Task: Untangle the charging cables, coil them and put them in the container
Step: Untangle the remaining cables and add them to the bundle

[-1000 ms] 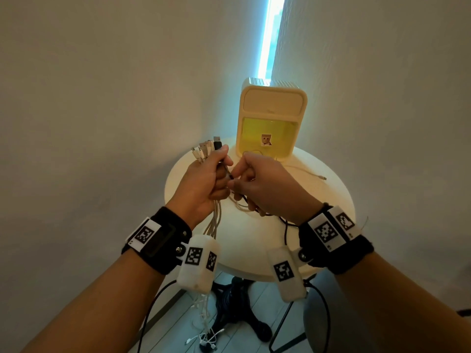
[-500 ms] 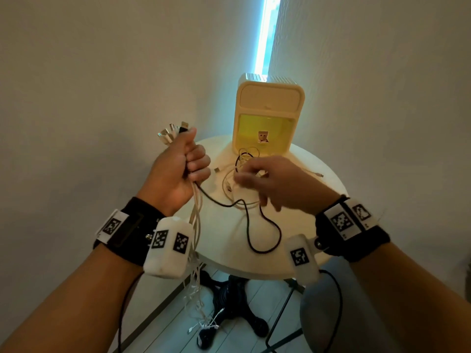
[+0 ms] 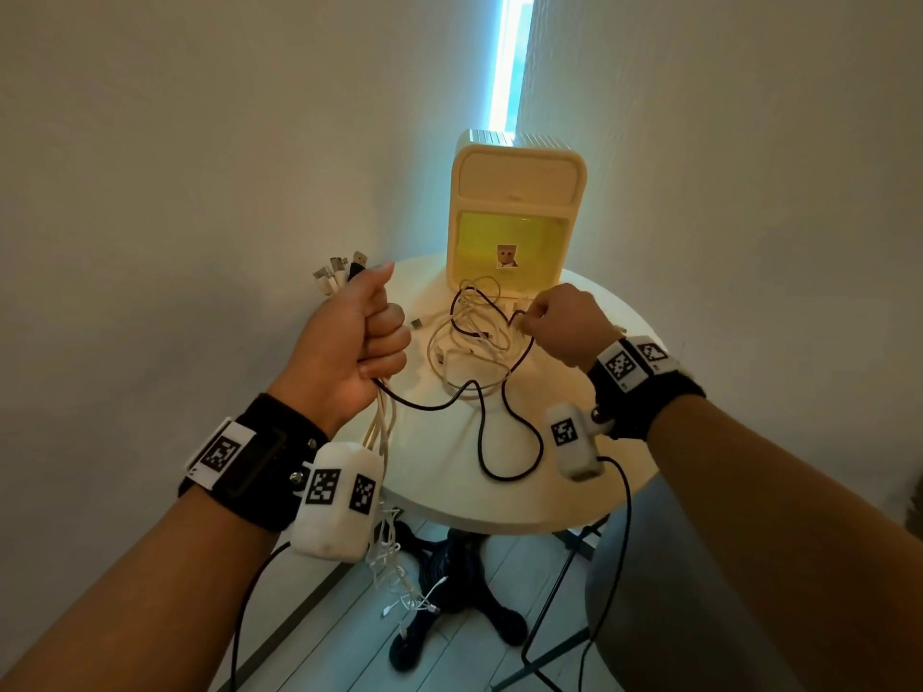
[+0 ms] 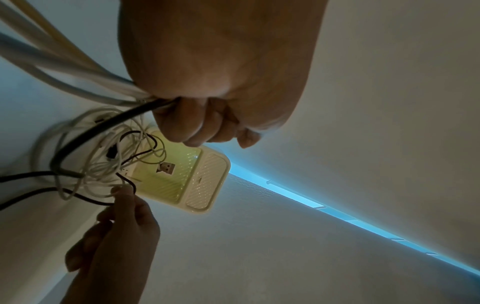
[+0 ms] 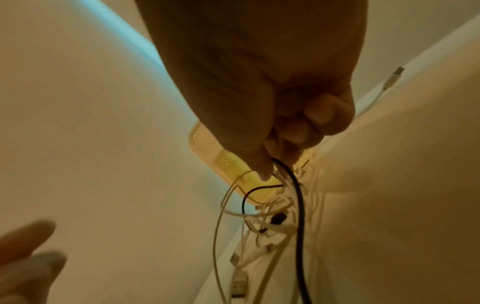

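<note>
Several charging cables (image 3: pixel 469 337) lie tangled on the bench (image 3: pixel 589 496) before the yellow container (image 3: pixel 517 212), whose small sticker is unreadable. Left hand (image 3: pixel 359 337) clenches a bundle; right hand (image 3: pixel 564 327) pinches the black cable (image 3: pixel 504 417).

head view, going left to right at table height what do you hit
plug ends → left hand gripping the cable bundle → tangle of white cables on the round table → right hand pinching the black cable

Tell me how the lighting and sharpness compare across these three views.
Head view: evenly lit and sharp, with a bright blue-white strip glaring in the wall corner. Left wrist view: dim, the right hand in shadow. Right wrist view: warm orange cast, the left hand blurred.
</note>
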Motion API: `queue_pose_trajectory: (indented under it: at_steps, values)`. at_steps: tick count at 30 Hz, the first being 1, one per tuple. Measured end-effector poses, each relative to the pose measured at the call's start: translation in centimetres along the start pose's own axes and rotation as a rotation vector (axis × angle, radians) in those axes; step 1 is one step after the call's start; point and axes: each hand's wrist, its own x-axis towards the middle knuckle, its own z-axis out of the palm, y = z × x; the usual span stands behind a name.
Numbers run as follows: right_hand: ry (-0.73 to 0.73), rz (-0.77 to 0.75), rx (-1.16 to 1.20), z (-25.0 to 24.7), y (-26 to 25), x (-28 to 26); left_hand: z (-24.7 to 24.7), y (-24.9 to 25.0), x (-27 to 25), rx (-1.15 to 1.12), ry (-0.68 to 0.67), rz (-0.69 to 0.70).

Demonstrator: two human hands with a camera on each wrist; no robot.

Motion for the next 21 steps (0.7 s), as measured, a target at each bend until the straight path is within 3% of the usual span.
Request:
queue_pose_trajectory:
  at_steps: [5, 11, 15, 19, 21]
  values:
    - [0.329, -0.093, 0.321, -3.0, -1.4, -1.5, -0.9, -0.3, -0.1, 0.016, 0.015, 0.006]
    - [0.461, -0.217, 0.635, -6.1, -2.4, -4.2, -1.0, -0.4, -0.2, 0.010, 0.047, 0.001]
    - [0.316, -0.292, 0.594, -6.9, -3.0, -5.2, -0.9, -0.2, -0.4, 0.035, 0.059, -0.019]
    - [0.427, -0.450, 0.781, -9.3, -4.6, -7.5, -1.0, 0.3, -0.7, 0.039, 0.056, -0.013]
    - [0.453, -0.538, 0.757, -10.3, -5.5, -8.7, -1.3, 0.9, -0.7, 0.032, 0.046, 0.003]
